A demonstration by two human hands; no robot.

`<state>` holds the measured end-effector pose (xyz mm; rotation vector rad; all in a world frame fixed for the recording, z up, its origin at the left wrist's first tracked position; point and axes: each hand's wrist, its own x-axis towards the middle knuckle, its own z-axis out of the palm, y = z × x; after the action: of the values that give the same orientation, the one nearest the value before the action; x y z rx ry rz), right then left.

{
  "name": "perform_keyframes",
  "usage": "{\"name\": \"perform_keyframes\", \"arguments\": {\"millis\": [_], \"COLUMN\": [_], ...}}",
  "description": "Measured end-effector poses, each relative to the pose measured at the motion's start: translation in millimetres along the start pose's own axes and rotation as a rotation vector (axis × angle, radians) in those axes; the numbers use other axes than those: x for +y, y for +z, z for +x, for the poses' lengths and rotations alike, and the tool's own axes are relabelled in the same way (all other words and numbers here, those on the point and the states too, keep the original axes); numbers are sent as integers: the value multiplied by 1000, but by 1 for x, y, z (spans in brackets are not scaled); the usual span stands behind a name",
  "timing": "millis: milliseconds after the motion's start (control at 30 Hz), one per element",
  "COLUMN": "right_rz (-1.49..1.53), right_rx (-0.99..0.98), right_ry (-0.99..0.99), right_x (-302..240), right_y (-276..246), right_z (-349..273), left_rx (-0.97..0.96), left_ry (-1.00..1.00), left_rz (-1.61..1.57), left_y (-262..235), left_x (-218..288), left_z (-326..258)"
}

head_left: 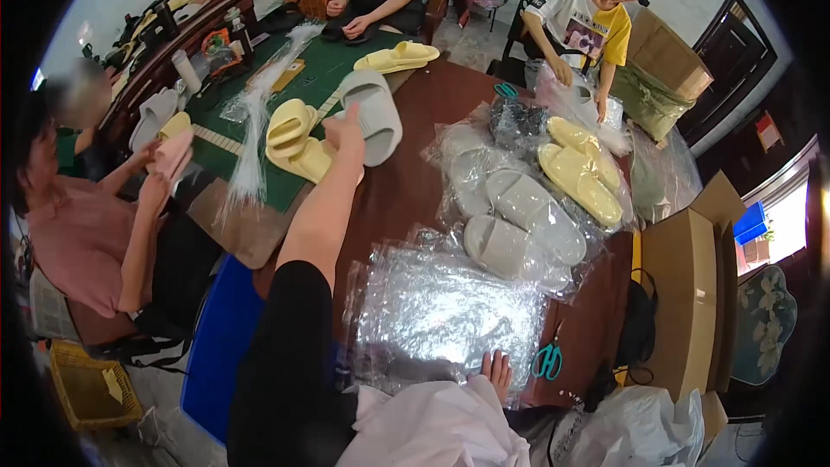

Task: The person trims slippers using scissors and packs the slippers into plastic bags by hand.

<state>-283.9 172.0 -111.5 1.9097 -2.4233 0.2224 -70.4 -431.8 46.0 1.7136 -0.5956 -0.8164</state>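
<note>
Left hand [346, 131] stretched out across the table, fingers loosely open on the edge of a grey slipper [373, 112] with a yellow slipper pair [294, 140] just beside its palm side, while right hand [496, 374] lies flat, holding nothing, on the clear plastic bags [441, 311], teal scissors [547, 361] just right.

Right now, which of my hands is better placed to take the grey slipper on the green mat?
Left. Your left hand already reaches beside the grey slipper; your right hand rests far back on the clear plastic bags.
</note>
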Motion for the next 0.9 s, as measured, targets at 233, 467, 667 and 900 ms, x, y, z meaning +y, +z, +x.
{"name": "perform_keyframes", "arguments": {"millis": [233,467,667,900], "right_rz": [-303,-155,-5,-18], "right_rx": [129,120,-9,7], "right_ry": [-71,-33,15,5], "right_x": [5,5,0,-6], "right_y": [34,18,2,0], "right_z": [3,12,12,3], "left_rx": [89,380,-294,-527], "left_ry": [430,1010,162,377], "left_rz": [136,260,-141,30], "left_y": [0,-124,-156,-101], "left_x": [-30,-25,-30,-40], "left_z": [59,33,78,72]}}
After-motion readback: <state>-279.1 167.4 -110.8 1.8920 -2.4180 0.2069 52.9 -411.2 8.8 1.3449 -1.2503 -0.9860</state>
